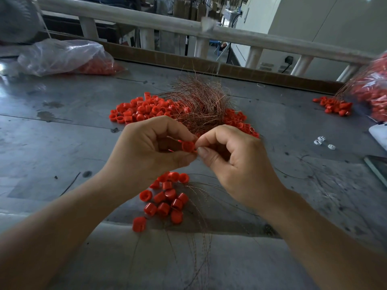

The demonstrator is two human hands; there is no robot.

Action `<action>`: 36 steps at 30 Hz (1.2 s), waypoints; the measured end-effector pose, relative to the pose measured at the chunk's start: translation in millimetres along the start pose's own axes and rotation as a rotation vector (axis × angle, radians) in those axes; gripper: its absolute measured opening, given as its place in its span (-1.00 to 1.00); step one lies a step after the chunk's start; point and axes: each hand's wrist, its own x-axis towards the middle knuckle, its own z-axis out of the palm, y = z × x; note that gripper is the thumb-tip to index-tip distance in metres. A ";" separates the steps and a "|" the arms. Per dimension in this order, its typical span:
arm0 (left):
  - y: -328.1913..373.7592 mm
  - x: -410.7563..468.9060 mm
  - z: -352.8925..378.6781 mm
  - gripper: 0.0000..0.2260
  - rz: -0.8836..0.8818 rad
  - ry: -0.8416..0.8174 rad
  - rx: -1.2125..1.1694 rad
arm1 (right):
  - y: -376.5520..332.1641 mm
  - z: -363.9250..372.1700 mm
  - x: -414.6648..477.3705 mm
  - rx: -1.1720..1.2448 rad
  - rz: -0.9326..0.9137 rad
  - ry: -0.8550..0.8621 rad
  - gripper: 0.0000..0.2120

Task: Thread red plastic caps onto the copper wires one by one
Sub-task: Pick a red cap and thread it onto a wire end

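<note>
Hiding much of a red cap point(187, 146), the left hand point(150, 147) curls its fingers round it just above the worktop point(62, 126). The right hand point(232, 162) pinches something thin against the cap's right side. That strand is too fine to make out, apart from a short glint left of the cap.

A clear plastic bag point(62, 56) at the far left holds more red caps, blurred through the film. A second bag point(374, 88), cut off by the right edge, is also stuffed with them, with a few spilled caps point(335, 106) beside it.

The held cap turns a round face towards me, so its axis runs roughly front to back; I cannot tell which end that is. Behind it, a tangle of copper wires point(199, 105) lies over a loose pile of caps point(142, 109). Nearer, a cluster of caps point(167, 197) sits among wires trailing over the front edge.
</note>
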 end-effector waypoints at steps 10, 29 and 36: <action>-1.7 0.1 -2.6 -0.74 -0.049 -0.082 -0.170 | -1.6 -2.7 0.6 -0.061 0.005 0.042 -0.94; 0.9 0.0 -6.7 -0.78 -0.130 -0.079 -0.360 | -3.1 -8.3 1.4 0.013 0.044 0.041 -0.93; 2.3 1.6 -8.1 -0.75 -0.173 -0.103 -0.453 | -4.4 -11.5 1.5 0.186 0.127 0.019 -0.76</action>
